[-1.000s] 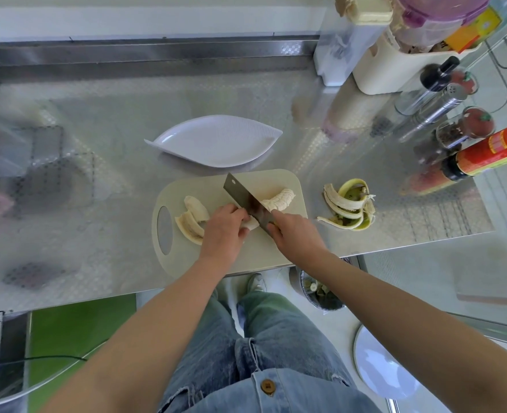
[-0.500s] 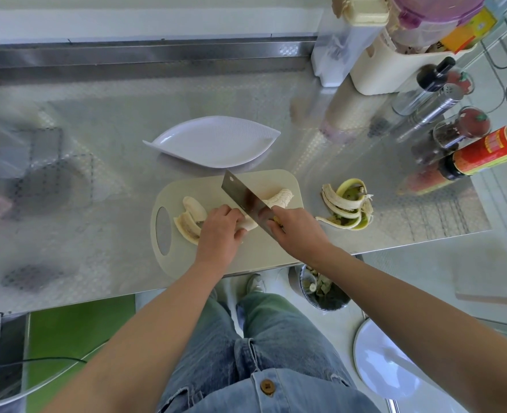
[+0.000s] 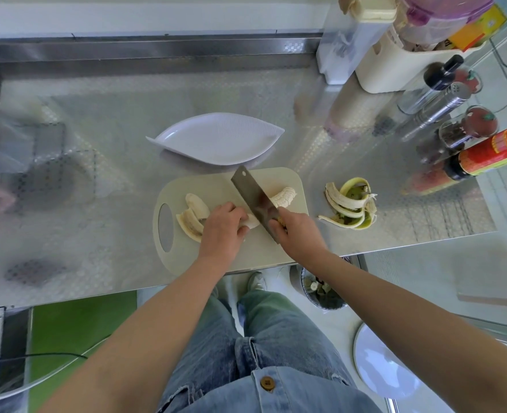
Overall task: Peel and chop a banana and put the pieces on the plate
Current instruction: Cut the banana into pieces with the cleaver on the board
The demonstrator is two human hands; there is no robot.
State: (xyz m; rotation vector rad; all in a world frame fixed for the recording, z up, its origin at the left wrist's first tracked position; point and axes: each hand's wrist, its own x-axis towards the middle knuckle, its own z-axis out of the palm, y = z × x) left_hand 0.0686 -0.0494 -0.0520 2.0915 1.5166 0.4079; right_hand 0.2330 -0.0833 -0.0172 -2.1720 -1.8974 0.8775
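Observation:
A pale cutting board (image 3: 216, 186) lies at the counter's near edge. On it my left hand (image 3: 224, 229) grips a peeled banana piece (image 3: 252, 223), most of it hidden under my fingers. My right hand (image 3: 295, 234) grips the handle of a cleaver (image 3: 253, 198), whose blade stands on the board just right of my left fingers. Sliced banana (image 3: 283, 195) lies right of the blade. Two long banana halves (image 3: 194, 214) rest at the board's left. The white leaf-shaped plate (image 3: 216, 138) sits behind the board with nothing on it.
The banana peel (image 3: 350, 205) lies on the steel counter right of the board. Bottles, shakers and a red sauce bottle (image 3: 490, 153) crowd the right edge, with containers (image 3: 395, 40) at the back right. A bin (image 3: 320, 290) stands on the floor below the counter edge.
The cleaver and my right hand have shifted slightly left along the banana, closer to my left fingers. The sliced row to the right has grown a little.

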